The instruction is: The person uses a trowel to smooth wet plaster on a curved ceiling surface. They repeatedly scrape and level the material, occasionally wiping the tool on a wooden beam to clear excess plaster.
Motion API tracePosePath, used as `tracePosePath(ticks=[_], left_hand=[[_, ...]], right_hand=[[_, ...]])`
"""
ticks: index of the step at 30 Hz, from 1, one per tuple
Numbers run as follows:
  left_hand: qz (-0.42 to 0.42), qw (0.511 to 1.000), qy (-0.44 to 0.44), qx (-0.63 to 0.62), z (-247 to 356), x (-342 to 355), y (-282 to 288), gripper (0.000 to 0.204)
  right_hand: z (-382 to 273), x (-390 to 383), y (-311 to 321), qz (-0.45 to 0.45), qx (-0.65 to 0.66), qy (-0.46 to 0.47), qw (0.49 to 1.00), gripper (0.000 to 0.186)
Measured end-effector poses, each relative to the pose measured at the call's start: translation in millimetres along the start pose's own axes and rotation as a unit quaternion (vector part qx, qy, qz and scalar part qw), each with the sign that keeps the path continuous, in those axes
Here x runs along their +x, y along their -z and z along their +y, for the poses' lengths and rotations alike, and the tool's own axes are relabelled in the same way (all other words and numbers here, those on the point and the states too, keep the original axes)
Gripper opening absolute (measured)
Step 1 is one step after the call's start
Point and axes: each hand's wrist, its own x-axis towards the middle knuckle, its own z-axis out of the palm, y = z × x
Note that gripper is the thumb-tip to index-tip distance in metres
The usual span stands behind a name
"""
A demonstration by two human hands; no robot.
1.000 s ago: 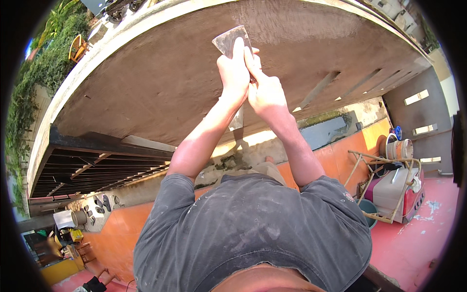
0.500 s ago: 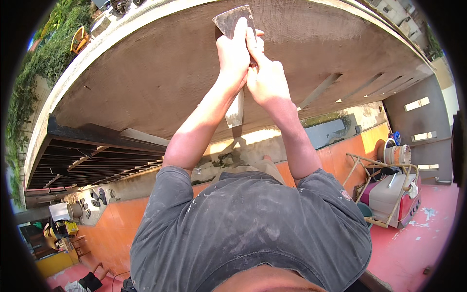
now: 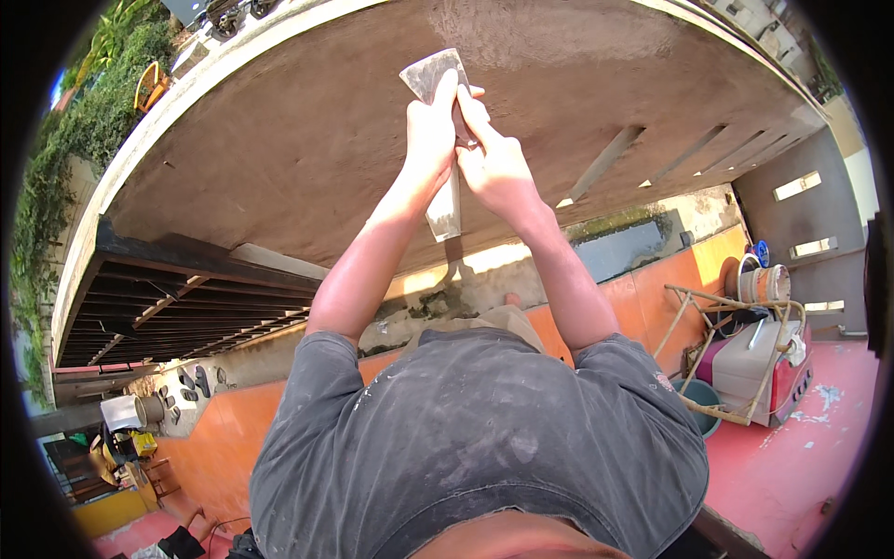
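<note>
Both my arms reach out ahead toward a brown-grey wall (image 3: 279,140). My left hand (image 3: 431,138) is closed round a wide-bladed scraper (image 3: 428,74), its thumb stretched along the blade. Just to the right, my right hand (image 3: 498,168) grips the same scraper, a finger pointing up toward the blade. The flared metal blade lies against or close over the wall; I cannot tell whether it touches. Most of the handle is hidden by my fingers. Beyond the blade a patch of the wall looks paler and sunlit.
Slanted slots (image 3: 605,166) pierce the wall at right. A dark slatted gate (image 3: 186,303) stands left. On the right are a metal frame (image 3: 684,298), a green bucket (image 3: 698,401) and a white tub (image 3: 765,282). Orange floor (image 3: 228,433) lies below, with sandals (image 3: 202,380) at left.
Both hands and the scraper have come back down the wall, nearer to me and slightly left. My grip on it looks the same.
</note>
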Motion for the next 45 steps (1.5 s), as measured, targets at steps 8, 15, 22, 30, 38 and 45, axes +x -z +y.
tracePosePath(ticks=[8,15,22,30,38,45], left_hand=[[-0.007,0.994,0.022,0.11,-30.8,-63.5,29.4,0.047],[-0.029,0.999,-0.007,-0.04,-63.6,-55.2,6.7,0.048],[0.054,0.985,0.06,-0.154,-64.7,-21.4,-63.9,0.036],[0.07,0.996,0.03,-0.043,-64.1,26.0,-113.3,0.04],[0.102,0.993,-0.042,-0.039,-40.3,53.5,-129.9,0.044],[0.118,0.991,0.008,-0.056,-46.0,48.4,-139.5,0.043]], right_hand=[[37.2,-69.9,-3.9,-0.072,0.356,-0.135,0.922,0.068],[54.0,-71.6,24.5,-0.242,0.674,-0.186,0.672,0.042],[77.4,-42.5,77.9,-0.222,0.686,-0.141,0.678,0.034],[113.2,-1.9,105.9,-0.233,0.685,-0.179,0.667,0.026],[92.5,38.0,121.5,-0.241,0.636,-0.131,0.722,0.029],[90.5,23.3,132.1,-0.228,0.634,-0.139,0.726,0.032]])
